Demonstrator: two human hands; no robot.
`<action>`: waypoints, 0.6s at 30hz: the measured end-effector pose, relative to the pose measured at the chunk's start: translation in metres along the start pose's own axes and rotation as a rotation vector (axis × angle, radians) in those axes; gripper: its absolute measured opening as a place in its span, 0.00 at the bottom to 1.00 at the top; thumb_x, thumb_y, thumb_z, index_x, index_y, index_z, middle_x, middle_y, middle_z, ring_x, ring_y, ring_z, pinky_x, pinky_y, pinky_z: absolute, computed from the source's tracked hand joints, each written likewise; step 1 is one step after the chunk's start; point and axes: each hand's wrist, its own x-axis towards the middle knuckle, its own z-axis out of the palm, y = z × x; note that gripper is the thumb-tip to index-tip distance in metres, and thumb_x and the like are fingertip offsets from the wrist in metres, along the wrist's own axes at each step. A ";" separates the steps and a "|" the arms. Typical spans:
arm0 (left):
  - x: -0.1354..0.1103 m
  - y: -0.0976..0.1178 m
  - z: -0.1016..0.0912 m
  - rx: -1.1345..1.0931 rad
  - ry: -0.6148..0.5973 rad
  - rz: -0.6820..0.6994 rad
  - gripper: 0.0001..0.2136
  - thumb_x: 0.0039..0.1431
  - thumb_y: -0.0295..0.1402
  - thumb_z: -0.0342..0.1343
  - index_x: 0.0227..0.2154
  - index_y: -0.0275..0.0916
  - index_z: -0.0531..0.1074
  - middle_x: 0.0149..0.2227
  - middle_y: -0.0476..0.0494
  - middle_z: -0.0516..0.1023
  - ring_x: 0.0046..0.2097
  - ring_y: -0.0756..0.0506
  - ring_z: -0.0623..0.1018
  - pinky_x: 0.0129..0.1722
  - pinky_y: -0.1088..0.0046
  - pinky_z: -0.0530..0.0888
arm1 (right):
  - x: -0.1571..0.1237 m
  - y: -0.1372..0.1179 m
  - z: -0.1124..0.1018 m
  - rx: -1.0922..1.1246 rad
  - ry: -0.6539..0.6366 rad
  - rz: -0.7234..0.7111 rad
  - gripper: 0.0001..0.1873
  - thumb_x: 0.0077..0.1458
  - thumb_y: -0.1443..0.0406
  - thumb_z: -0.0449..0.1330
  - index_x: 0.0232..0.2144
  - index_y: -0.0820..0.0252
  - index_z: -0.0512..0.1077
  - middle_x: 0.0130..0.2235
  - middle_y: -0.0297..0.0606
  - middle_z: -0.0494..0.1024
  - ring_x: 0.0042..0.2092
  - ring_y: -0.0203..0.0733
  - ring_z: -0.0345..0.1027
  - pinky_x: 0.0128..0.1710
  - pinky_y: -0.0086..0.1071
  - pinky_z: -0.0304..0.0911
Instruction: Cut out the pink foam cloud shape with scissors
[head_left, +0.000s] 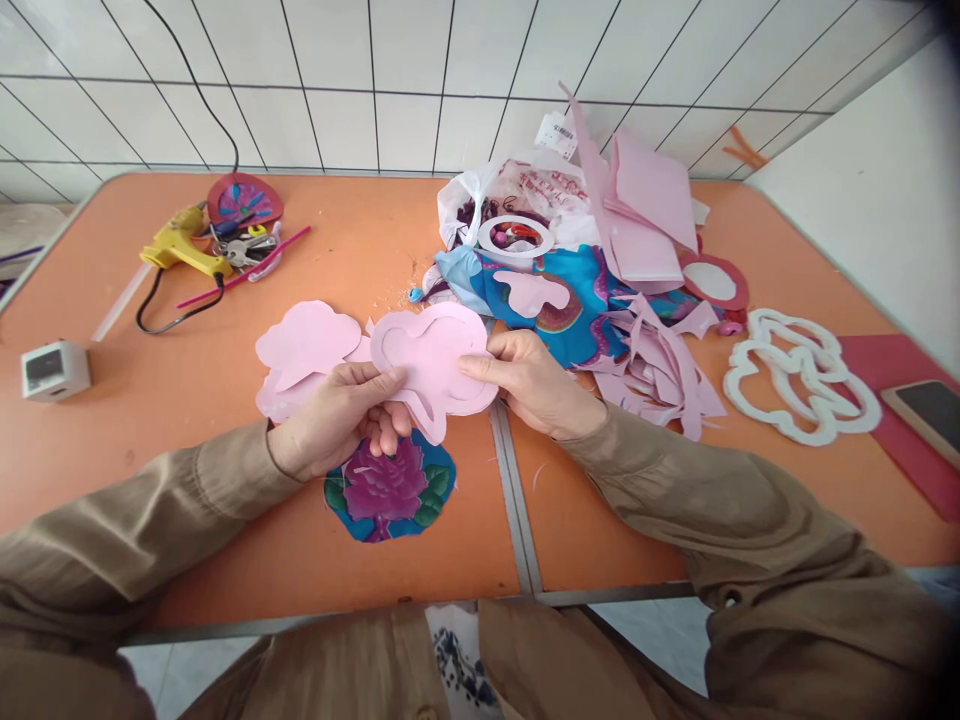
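Between both hands is a pink cloud-shaped cutout (431, 350), apparently layered, with a curved line inside its outline. My left hand (337, 415) pinches its left edge, thumb on top. My right hand (529, 380) grips the right edge, its thumb lying on the face. More pink cutouts (307, 340) lie on the table just beyond and left of my left hand. Below the held piece rests a blue fabric piece (386, 490) printed with a magenta flower and green leaves, partly covered by my left fingers.
A yellow glue gun (180, 240) and small tools lie at the back left, near a small white box (55, 371). Pink scraps (652, 360), folded pink sheets (649, 200) and a plastic bag (540, 185) crowd the right. White cloud-shaped frames (802, 380) sit beside a phone (926, 415).
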 end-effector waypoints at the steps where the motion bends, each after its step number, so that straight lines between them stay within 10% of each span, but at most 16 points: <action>1: 0.000 0.000 0.000 -0.003 -0.008 0.002 0.20 0.62 0.39 0.60 0.18 0.30 0.75 0.17 0.43 0.75 0.15 0.54 0.71 0.13 0.84 0.65 | 0.000 0.001 -0.001 -0.014 0.000 -0.008 0.24 0.42 0.54 0.70 0.13 0.60 0.63 0.19 0.27 0.57 0.25 0.30 0.48 0.25 0.30 0.47; 10: -0.002 0.004 -0.006 0.041 -0.111 0.049 0.27 0.49 0.56 0.64 0.20 0.30 0.78 0.21 0.37 0.79 0.17 0.48 0.76 0.15 0.78 0.73 | 0.000 -0.005 0.000 -0.020 -0.031 -0.019 0.26 0.42 0.55 0.69 0.12 0.58 0.57 0.19 0.27 0.54 0.25 0.31 0.47 0.24 0.29 0.46; 18: -0.001 0.003 -0.003 0.087 -0.168 0.085 0.19 0.47 0.45 0.70 0.26 0.30 0.80 0.20 0.38 0.81 0.20 0.47 0.79 0.20 0.79 0.77 | 0.000 -0.002 -0.001 -0.063 -0.114 -0.067 0.27 0.46 0.56 0.68 0.12 0.59 0.56 0.19 0.26 0.52 0.24 0.29 0.45 0.23 0.29 0.42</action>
